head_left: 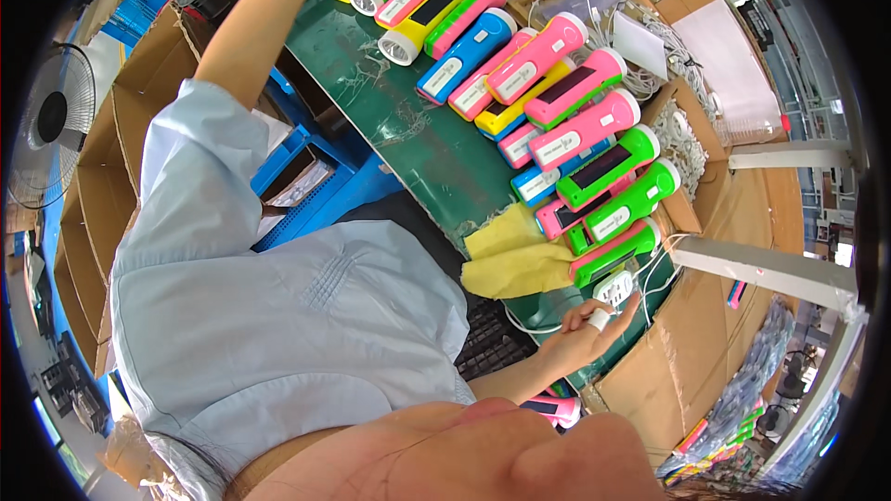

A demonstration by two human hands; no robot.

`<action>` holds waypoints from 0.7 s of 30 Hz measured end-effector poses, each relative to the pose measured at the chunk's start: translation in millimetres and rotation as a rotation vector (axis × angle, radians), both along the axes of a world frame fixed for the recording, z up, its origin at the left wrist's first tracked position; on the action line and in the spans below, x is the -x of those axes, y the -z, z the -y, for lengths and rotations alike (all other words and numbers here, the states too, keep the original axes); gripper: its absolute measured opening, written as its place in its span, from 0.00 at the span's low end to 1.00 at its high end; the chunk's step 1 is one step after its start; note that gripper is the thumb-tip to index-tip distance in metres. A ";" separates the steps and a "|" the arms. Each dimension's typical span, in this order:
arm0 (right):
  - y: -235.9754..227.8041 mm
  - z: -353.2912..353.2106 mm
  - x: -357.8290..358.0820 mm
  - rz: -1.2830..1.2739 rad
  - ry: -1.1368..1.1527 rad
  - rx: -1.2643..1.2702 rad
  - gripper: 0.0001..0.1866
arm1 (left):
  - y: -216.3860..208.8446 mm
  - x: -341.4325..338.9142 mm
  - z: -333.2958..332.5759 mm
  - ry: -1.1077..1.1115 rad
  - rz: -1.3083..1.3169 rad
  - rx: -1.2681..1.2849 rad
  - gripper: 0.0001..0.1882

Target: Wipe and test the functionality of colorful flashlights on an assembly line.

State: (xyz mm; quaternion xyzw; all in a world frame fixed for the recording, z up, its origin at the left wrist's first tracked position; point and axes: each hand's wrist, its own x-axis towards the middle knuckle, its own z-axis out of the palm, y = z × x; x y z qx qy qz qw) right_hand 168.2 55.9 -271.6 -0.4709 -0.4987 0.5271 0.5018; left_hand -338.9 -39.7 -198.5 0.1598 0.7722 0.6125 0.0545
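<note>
My left arm [255, 32] stretches up to the top edge of the view, and its hand lies past that edge. At the lower right end of the green table [418, 157], my right hand [580, 341] has some fingers curled and one finger stretched out. A small white piece [599, 319] shows among these fingers; whether it is gripped or worn on a finger is unclear. Beside this hand is a white power socket [613, 289] with white cables. A green and pink flashlight [614, 253] and a yellow cloth [515, 255] lie close by.
Several pink, green, blue and yellow flashlights [538, 60] lie along the table, some stacked. Behind them stand cardboard boxes [691, 157] holding white cables. Blue crates [302, 171] sit by my left side, near a cardboard divider box [121, 157]. A white post [752, 269] stands at right.
</note>
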 end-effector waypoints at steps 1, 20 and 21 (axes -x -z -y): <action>1.4 1.3 5.9 0.001 -0.016 -0.006 0.26 | 15.9 7.4 -23.6 0.142 -0.090 0.070 0.19; -4.6 -34.2 36.2 0.054 -0.496 -0.152 0.29 | -18.3 -151.0 -66.9 0.638 -1.174 0.501 0.37; -12.3 -38.2 45.2 0.061 -0.492 -0.242 0.35 | 7.6 -156.0 -62.6 0.355 -1.537 0.254 0.24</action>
